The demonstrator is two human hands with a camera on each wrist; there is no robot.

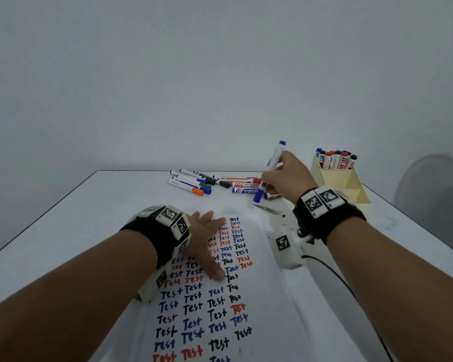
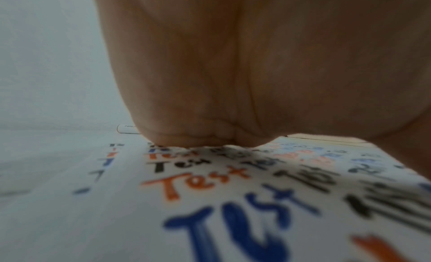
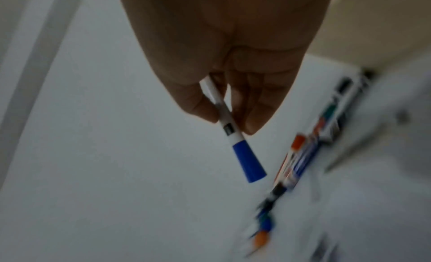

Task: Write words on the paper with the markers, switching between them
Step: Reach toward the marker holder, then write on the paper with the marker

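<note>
The left hand (image 2: pixel 245 67) fills the upper middle and right of the frame, seen from the wrist as a broad blurred palm, its lower edge pressed flat on the paper (image 2: pixel 233 174). The paper spreads across the lower right half, covered with the word "Test" in blue, orange-red and black; a large blue one (image 2: pixel 233 225) sits at the bottom centre, an orange-red one (image 2: pixel 198 183) above it. The pale counter (image 2: pixel 46 174) takes the left side. Just left of the hand, a white marker end (image 2: pixel 127 128) peeks out at mid-height.

Loose markers (image 1: pixel 215 182) and holder (image 1: pixel 343 184) crowd the table's (image 1: pixel 89 218) far edge.
</note>
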